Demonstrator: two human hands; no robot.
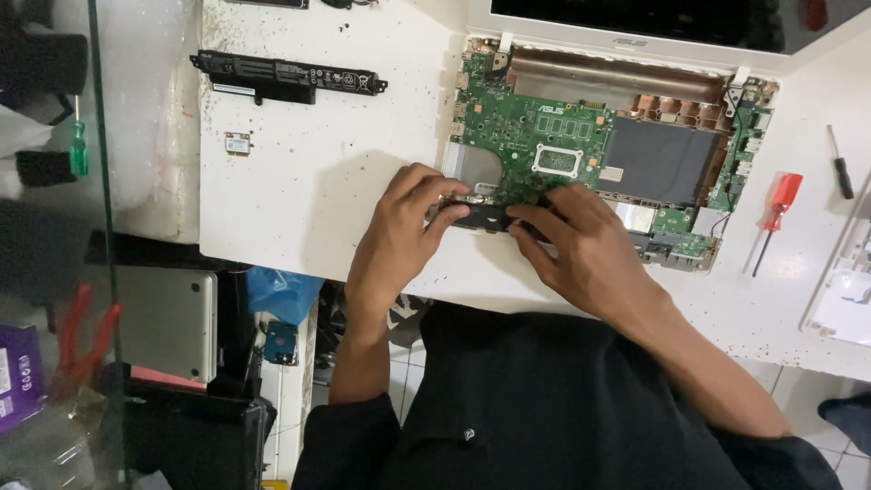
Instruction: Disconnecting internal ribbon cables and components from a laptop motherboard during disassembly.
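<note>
Hands meet over laptop base [635, 163]: my left hand [404, 227] and right hand [581, 240] pinch black bar [481, 216], grip closed, long axis left-right along counter [308, 181] edge.

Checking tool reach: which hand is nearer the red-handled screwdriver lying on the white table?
Right. The right hand rests on the black part at the opened laptop's front edge, closer to the red-handled screwdriver. The left hand grips the part's other end, farther away.

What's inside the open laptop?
Inside the laptop are a green board and a dark plate. The left hand and right hand cover its front edge.
</note>
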